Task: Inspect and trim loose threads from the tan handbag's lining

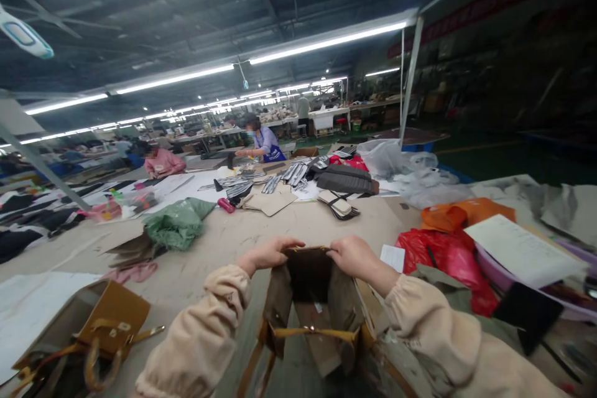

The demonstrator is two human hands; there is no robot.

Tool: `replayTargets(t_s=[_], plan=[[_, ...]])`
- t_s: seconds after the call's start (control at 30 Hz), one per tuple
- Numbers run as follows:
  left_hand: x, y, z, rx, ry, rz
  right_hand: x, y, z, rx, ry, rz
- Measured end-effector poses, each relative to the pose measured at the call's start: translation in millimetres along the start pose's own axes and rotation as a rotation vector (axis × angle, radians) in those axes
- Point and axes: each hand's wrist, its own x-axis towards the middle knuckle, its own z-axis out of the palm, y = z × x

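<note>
An unfinished handbag (310,334), brown with tan straps, stands on the table right before me, its mouth facing up so that I look into its dark inside. My left hand (273,254) grips the far rim at its left corner, thumb inside and fingers over the edge. At the right corner of that same rim, my right hand (353,256) pinches the edge in the same way. Both sleeves are beige and loose. A tan handbag (112,314) with a looped handle lies at the lower left, apart from my hands.
A green plastic bag (180,224) lies left on the table (261,230). Cut pieces (268,200) and a dark grey stack (347,179) lie ahead. Red bags (433,255) and a purple basin (499,267) stand right. A person in a blue apron (268,143) works across the table.
</note>
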Motion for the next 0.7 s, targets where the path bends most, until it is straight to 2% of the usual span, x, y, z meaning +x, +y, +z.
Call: replayTargets(t_s=[0.07,0.13,0.23,0.33,0.47,0.7], plan=[[-2,7,9,0.193,0.006,-0.011,-2,1,1,0.014,0.005,0.011],[-2,12,22,0.341,0.088,-0.052,-5,2,2,0.028,0.010,0.022],[5,19,38,0.475,0.227,-0.129,-8,2,4,0.044,0.016,0.037],[15,24,47,0.572,0.284,-0.129,-8,1,5,0.047,0.023,0.041],[28,23,49,0.589,0.259,-0.078,-9,1,5,0.032,0.031,0.039],[36,18,33,0.504,0.091,0.018,-6,17,7,0.100,-0.001,-0.049]])
